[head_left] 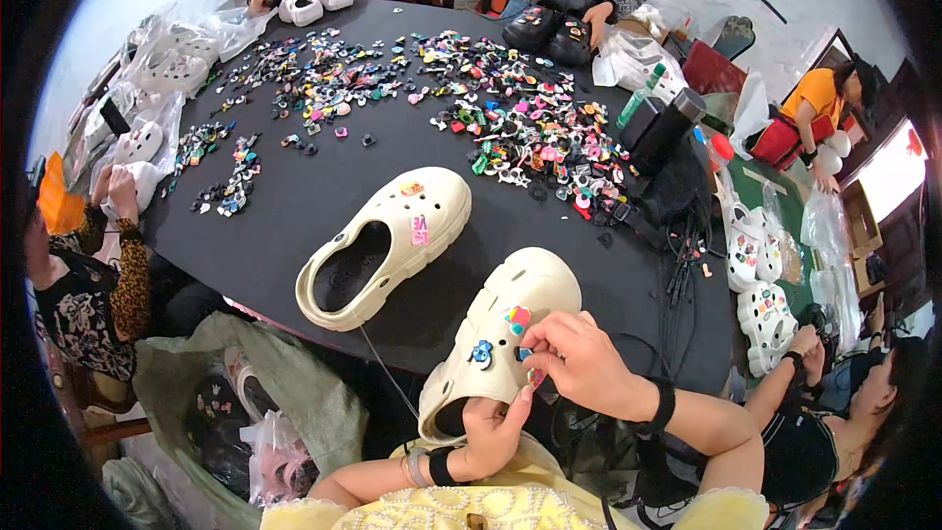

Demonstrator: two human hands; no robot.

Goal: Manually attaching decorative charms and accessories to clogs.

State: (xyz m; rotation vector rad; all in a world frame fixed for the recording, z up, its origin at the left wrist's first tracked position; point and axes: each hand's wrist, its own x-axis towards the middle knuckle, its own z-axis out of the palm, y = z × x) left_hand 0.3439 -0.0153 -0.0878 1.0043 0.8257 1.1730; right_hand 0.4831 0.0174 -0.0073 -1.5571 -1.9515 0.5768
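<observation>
Left hand [494,437] grips cream clog [530,285], fingers inside; right hand [592,365] pinches small dark charm [522,354] against it.

A yellow, pearl-beaded, short-sleeved top [530,503] is spanning the lower edge; two flat black wristbands [665,402] are showing above.

You have a bright view, with the opening [891,177] at far right glaring white. Fisheye curvature bends your outer edges toward black corners; the cream clogs [535,280] look fairly sharp.
</observation>
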